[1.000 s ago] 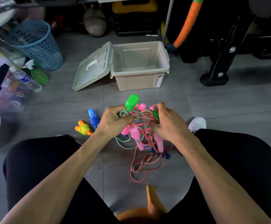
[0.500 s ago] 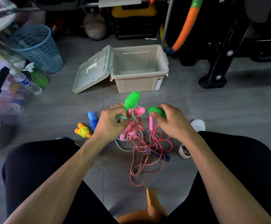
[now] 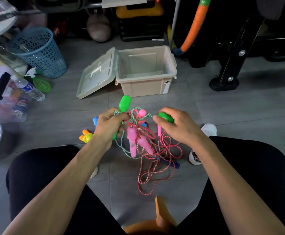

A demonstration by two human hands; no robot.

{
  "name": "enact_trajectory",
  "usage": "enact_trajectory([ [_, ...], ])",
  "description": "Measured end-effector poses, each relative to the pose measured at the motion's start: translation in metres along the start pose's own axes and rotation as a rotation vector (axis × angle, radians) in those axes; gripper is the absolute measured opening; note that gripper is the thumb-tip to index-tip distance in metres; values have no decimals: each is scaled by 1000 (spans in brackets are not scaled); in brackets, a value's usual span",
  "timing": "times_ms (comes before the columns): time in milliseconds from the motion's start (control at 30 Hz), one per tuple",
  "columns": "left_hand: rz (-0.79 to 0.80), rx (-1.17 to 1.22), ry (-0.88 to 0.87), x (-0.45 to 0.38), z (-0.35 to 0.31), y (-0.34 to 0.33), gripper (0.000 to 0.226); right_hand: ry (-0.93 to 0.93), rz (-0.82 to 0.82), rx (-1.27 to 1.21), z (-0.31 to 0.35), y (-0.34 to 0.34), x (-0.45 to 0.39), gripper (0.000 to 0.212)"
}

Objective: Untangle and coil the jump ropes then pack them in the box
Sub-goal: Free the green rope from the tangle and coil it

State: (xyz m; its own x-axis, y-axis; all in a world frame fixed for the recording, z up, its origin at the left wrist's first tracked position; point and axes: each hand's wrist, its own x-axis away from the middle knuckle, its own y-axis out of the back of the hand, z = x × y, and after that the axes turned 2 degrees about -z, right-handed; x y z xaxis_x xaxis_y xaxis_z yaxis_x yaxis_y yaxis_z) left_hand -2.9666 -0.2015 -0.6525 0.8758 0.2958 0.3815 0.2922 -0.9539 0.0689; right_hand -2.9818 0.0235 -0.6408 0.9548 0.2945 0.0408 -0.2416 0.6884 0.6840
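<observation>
**A:** So what's the room like?

**B:** Grey tiled floor [image 3: 231, 112], pretty dim and cluttered. Far left there's a clear bag [image 3: 4, 99] of stuff with a water bottle [image 3: 30, 89] lying on it, and behind those a blue mesh bin [image 3: 38, 51]. A bit further in, an orange and yellow handle pair [image 3: 85, 137] sits on the tiles with a blue handle [image 3: 95, 120] just beside it, both near the person's left wrist.

**A:** And the box?

**B:** Beige box [image 3: 146, 85] sits mid-floor, open and nothing visible inside, with its lid [image 3: 96, 74] flopped out to the left and resting on the floor. It's well apart from the ropes.

**A:** Where are the ropes then?

**B:** Bunched up in a tangle of jump ropes [image 3: 145, 138] between the person's knees, held up off the floor with the loose red-and-white cord [image 3: 148, 180] trailing down onto the tiles. The left hand [image 3: 109, 126] is clenched around the knot of green-and-white cord, and a green handle [image 3: 124, 103] sticks up past its knuckles. Two pink handles [image 3: 136, 144] dangle underneath in the middle.

**A:** Right hand?

**B:** The right hand [image 3: 179, 126] has its fingers curled over a second green handle [image 3: 166, 117], with the twisted green cord stretched between the two hands. Past it there's a white shoe [image 3: 209, 129], and a black machine leg [image 3: 228, 77] stands at the back right beside an orange foam hoop [image 3: 194, 26].
</observation>
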Motion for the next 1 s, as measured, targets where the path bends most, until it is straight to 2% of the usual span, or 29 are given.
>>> enact_trajectory([
  [167, 117, -2, 65, 3, -6, 2, 36, 76, 72, 7, -10, -11, 0, 20],
  [267, 144, 46, 135, 6, -8, 1, 34, 55, 156, -58, -8, -21, 2, 16],
  [467, 161, 106, 246, 6, -9, 4, 28, -7, 101, -279, -4, -22, -1, 24],
  [600, 170, 104, 250, 6, -8, 6, 29, -38, 204, -412, -4, -20, 0, 45],
  [767, 234, 170, 232, 6, -6, 6, 38, -61, 233, -371, -4, -19, -1, 21],
  [900, 313, 184, 224, 8, -2, 5, 40, -14, 238, -329, -2, -20, 0, 21],
  [1000, 351, 127, 210, 11, 0, 4, 39, -50, 194, -470, -1, -18, 0, 17],
])
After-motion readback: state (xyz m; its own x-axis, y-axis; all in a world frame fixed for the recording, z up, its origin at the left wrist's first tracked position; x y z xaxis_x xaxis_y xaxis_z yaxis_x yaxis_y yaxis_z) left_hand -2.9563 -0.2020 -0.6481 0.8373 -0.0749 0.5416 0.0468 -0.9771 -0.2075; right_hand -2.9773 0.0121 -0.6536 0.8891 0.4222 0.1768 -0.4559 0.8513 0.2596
